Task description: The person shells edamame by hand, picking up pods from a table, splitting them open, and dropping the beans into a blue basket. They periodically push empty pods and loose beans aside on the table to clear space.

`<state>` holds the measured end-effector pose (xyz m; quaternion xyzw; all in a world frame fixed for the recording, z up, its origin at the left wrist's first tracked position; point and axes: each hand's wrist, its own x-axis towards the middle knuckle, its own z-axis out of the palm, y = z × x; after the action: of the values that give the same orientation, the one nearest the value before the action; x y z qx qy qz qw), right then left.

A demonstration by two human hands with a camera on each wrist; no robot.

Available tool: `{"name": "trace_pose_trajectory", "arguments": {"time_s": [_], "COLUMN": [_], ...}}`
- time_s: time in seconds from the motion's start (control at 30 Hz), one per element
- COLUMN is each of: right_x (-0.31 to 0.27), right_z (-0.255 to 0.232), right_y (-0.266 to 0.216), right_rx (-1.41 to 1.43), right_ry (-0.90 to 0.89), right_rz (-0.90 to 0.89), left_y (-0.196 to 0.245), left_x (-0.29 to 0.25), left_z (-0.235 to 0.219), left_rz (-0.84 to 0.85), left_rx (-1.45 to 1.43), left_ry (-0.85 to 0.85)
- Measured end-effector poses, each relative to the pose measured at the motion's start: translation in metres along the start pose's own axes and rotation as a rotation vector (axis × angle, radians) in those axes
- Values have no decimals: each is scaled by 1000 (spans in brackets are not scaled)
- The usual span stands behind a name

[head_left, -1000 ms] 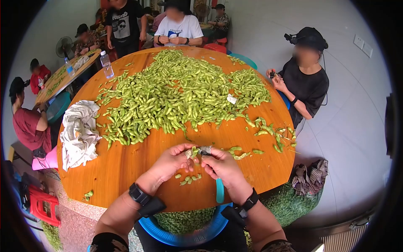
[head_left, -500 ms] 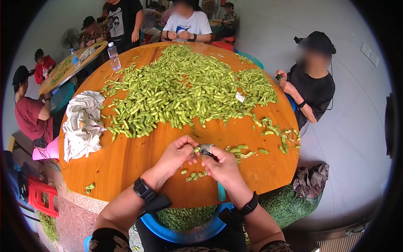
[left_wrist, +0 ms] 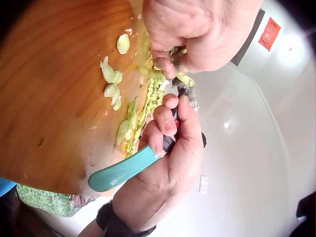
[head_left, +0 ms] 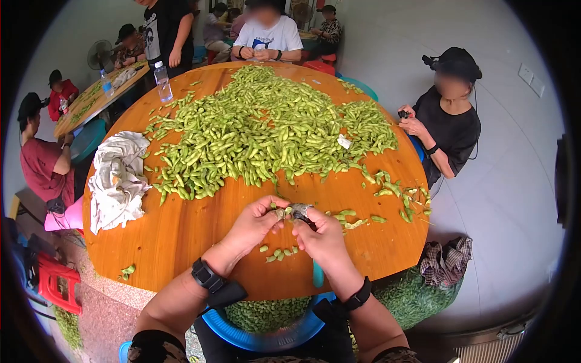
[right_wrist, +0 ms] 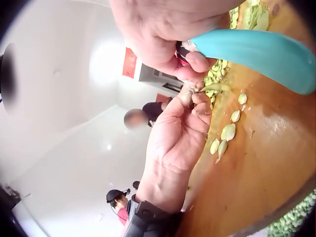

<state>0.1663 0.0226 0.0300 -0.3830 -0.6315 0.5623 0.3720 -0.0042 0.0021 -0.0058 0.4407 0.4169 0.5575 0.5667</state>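
My left hand pinches a green soybean pod between thumb and fingers, above the near part of the table. Close against it, my right hand grips a tool with a curved turquoise handle. Black wrapping and a bit of red show on the tool at the fingers; its working end is mostly hidden by the hands. Below the hands, several shelled soybeans lie on the wood. A large heap of soybean pods spreads beyond them.
The round wooden table carries a crumpled white cloth at left and a water bottle. A blue basin of beans sits below the near edge. A full green sack stands at right. Other people sit around.
Both hands stay together over the near table, their fingers shifting slightly around the pod and tool. The head view has turned a little. The standing person in black has moved at the back.
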Motion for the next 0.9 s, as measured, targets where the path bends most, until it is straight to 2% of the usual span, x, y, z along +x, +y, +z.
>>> {"name": "trace_pose_trajectory", "arguments": {"time_s": [0.37, 0.47, 0.57, 0.67, 0.77, 0.83, 0.87, 0.9], "right_x": [-1, 1, 2, 1, -2, -4, -4, -5], "right_z": [-4, -4, -3, -4, -11, -13, -14, -13], "right_y": [-31, -33, -33, -33, -26, -24, -23, -22], "right_rx": [187, 212, 204, 191, 107, 76, 74, 94], "right_ry": [46, 43, 34, 77, 32, -36, -35, -44], "right_rz": [90, 73, 44, 60, 104, 200, 200, 201], "left_y": [9, 9, 7, 3, 8, 8, 8, 9], "left_x": [-3, -3, -4, -3, -4, -5, -6, -7], "left_z": [5, 5, 3, 1, 6, 9, 12, 16], "left_rz": [-27, -34, -111, -98, -58, 14, 14, 80], "left_rx": [-82, -1, 70, 74, -26, 130, 129, 253], "left_ry": [-24, -39, -45, 16, 27, 31, 30, 46]}}
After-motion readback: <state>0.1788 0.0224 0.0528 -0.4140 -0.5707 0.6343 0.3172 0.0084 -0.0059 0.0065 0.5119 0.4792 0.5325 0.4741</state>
